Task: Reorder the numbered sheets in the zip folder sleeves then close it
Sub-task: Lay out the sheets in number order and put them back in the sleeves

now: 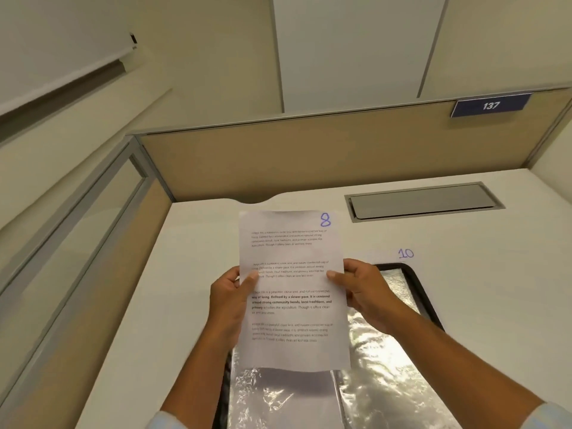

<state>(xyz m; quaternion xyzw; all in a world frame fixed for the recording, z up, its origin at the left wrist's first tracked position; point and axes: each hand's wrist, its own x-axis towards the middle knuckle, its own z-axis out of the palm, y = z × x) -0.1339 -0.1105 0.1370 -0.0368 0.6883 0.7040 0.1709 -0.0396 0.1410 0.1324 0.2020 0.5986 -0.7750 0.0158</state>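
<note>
I hold a printed sheet marked 8 point(291, 351) upright above the desk. My left hand point(230, 294) pinches its left edge, thumb on the front. My right hand point(363, 291) pinches the right edge the same way. Below the sheet the black zip folder point(425, 300) lies open, its shiny clear plastic sleeves point(390, 388) showing. A sheet marked 10 point(405, 253) lies flat on the desk past the folder's far right corner, pale against the desktop.
The white desk point(192, 274) is boxed in by tan partition panels point(278, 162) at the back and left. A grey cable hatch point(421, 201) is set in the desktop at the back right. A blue sign reading 137 point(490, 105) hangs on the partition.
</note>
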